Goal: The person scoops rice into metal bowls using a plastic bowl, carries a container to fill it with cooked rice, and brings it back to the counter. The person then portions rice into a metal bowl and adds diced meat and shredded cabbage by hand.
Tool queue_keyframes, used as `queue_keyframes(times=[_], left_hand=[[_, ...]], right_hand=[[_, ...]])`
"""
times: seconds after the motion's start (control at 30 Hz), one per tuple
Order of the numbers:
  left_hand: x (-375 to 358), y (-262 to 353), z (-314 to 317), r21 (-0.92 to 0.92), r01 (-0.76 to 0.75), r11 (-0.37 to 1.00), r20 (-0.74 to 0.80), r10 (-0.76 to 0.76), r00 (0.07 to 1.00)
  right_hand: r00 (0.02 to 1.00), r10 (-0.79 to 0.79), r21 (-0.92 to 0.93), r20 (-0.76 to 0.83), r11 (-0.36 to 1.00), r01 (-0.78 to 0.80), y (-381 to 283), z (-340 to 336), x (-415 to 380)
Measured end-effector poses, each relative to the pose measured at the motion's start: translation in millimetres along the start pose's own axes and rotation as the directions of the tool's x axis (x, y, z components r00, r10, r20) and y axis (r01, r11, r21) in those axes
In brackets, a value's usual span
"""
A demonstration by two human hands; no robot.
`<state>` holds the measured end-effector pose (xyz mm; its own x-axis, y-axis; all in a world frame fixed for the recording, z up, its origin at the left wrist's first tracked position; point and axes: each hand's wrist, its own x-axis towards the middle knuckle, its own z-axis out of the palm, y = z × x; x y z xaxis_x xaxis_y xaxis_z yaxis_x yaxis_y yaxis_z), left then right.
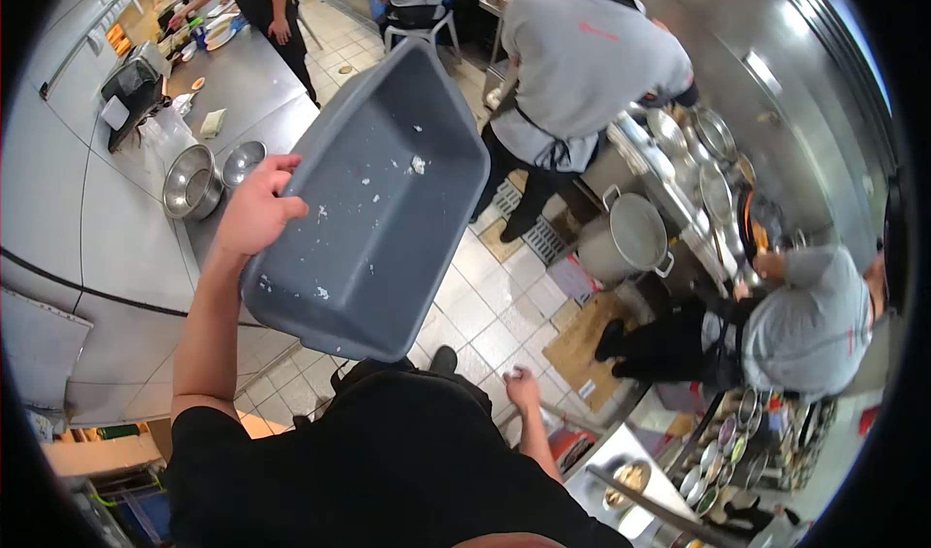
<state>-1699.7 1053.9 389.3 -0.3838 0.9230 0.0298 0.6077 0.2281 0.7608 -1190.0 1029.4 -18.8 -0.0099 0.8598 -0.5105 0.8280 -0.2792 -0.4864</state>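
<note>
Shirt (pixel 369 461) nearest, tub (pixel 402 228) in hand

Our left hand (pixel 254 209) grasps the tub by its left rim, fingers over the edge; it hangs tilted before us, mouth toward us, white scraps (pixel 418 165) scattered inside. Our right hand (pixel 522 390) is apart from it, fingers loosely curled around nothing we can see. Bowls (pixel 191 197) stand on the counter (pixel 254 87) near our left hand; beyond the tub a co-worker (pixel 592 53) faces away, near a pot (pixel 594 247). We judge this a carrying step; the next move probably calls for a steady one-handed grip.
</note>
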Motion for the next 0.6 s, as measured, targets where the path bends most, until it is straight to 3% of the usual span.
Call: queue_keyframes(times=[0.03,0.07,0.13,0.17,0.23,0.3,0.4,0.53,0.6], left_hand=[[17.6,-5.3,-12.8,-0.014,0.004,1.0,-0.027,-0.004,1.0],[38.3,-11.3,-21.3,-0.033,0.013,0.999,-0.044,-0.014,0.999],[80.1,-8.4,-29.5,-0.033,0.066,0.997,-0.089,-0.068,0.994],[103.1,-10.7,-34.0,-0.031,0.091,0.995,-0.108,-0.094,0.99],[160.5,-44.8,-33.9,-0.067,0.056,0.996,-0.118,-0.064,0.991],[220.2,-75.6,-31.3,-0.101,0.056,0.993,-0.163,-0.072,0.984],[298.1,-86.5,-25.5,-0.353,0.249,0.902,-0.08,-0.294,0.952],[408.6,-136.0,-9.0,-0.343,0.214,0.915,-0.153,-0.279,0.948],[457.8,-157.8,-9.9,-0.176,0.237,0.955,-0.185,-0.269,0.945]], right_hand=[[0.972,-0.21,-0.058,-0.102,0.977,0.205,-51.1,-33.1,21.8],[0.94,-0.314,-0.068,-0.137,0.949,0.307,-98.0,-62.2,47.4],[0.76,-0.589,-0.229,-0.274,0.807,0.544,-200.2,-117.1,100.4],[0.62,-0.724,-0.345,-0.302,0.689,0.637,-251.4,-144.5,124.7],[0.41,-0.827,-0.475,-0.386,0.559,0.68,-361.1,-195.2,141.5],[0.299,-0.864,-0.651,-0.405,0.502,0.569,-439.0,-232.6,156.1],[0.201,-0.86,-0.748,-0.469,0.508,0.427,-512.6,-270.3,183.1],[0.091,-0.825,-0.762,-0.558,0.553,0.338,-563.2,-294.5,240.7],[0.07,-0.8,-0.749,-0.596,0.585,0.312,-568.0,-294.6,265.1]])
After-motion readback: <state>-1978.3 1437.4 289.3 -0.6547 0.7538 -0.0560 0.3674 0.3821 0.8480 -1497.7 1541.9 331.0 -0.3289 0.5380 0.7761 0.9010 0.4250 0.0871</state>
